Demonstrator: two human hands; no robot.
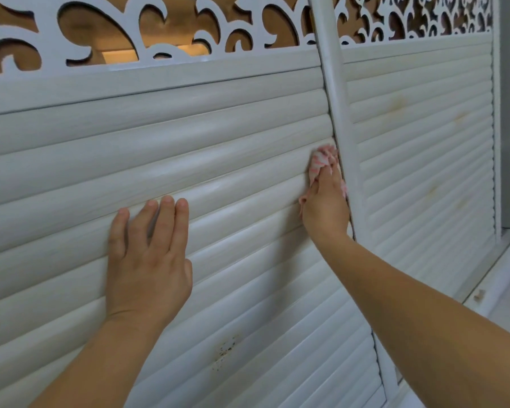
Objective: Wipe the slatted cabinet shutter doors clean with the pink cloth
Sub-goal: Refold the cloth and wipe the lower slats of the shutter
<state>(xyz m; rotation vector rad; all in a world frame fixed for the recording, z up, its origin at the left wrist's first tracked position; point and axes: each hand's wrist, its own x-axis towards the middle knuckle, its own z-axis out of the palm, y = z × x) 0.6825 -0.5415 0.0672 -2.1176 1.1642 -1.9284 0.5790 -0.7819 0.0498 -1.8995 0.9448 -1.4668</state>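
Now my left hand [147, 254] lies flat on the left shutter door [71, 178], fingers straight and close together, holding nothing, only bracing the slats. Further right, my right hand [326, 206] presses the pink cloth [321, 160] into the slat ends beside the centre post [340, 119], fingers stretched upward over it, arm reaching long. I should follow each groove along its length, keeping pressure even. Speckled stains [226, 353] lower down and the right shutter door [424, 142] look unwiped.
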